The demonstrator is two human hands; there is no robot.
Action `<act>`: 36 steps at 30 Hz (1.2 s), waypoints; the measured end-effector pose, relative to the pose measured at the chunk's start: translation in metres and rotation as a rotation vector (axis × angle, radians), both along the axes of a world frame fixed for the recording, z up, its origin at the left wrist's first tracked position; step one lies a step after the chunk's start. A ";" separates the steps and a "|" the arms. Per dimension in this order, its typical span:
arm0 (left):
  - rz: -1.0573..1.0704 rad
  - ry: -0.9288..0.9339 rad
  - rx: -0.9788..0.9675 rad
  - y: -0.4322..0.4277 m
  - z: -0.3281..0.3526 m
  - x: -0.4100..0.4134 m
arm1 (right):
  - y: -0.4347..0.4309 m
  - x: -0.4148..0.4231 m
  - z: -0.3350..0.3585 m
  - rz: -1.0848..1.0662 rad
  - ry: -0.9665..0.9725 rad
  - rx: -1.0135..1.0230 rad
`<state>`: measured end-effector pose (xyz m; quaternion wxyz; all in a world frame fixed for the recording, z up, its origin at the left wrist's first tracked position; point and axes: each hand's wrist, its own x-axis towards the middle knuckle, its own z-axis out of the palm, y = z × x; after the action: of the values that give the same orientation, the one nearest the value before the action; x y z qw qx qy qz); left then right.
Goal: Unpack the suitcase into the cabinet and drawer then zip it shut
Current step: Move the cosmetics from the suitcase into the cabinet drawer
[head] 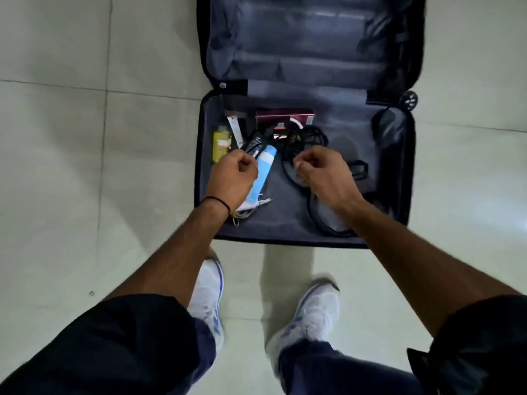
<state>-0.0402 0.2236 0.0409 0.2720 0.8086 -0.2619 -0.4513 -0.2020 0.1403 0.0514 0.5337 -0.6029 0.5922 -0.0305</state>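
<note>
Hovering apart over the open suitcase (285,220) on the tiled floor (85,166), with left hand (233,172) and right hand (325,172) curled, grip impossible to tell. Lying inside: yellow bottle (221,143), blue tube (263,172), black tube (253,143), maroon box (285,116), black cables (308,138). Unpacking unfinished, zipping undone.

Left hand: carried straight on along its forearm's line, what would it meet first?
Probably the black tube beside the blue tube, just ahead of the left hand in the suitcase. Depth is unclear, so its height above them can't be judged.
</note>
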 end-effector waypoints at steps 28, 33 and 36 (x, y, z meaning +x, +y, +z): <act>-0.060 -0.583 0.101 -0.091 -0.171 0.012 | -0.126 0.038 -0.162 0.726 0.231 -0.151; -0.045 -0.510 -0.011 -0.084 -0.179 0.014 | -0.137 0.019 -0.151 0.377 -0.097 -0.076; -0.025 -0.432 -0.105 -0.074 -0.184 0.019 | -0.138 0.013 -0.144 0.163 -0.293 -0.038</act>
<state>-0.0209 0.1500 -0.1430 0.2457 0.8679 -0.3471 -0.2568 -0.1887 0.0027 -0.0926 0.6036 -0.6481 0.4564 -0.0860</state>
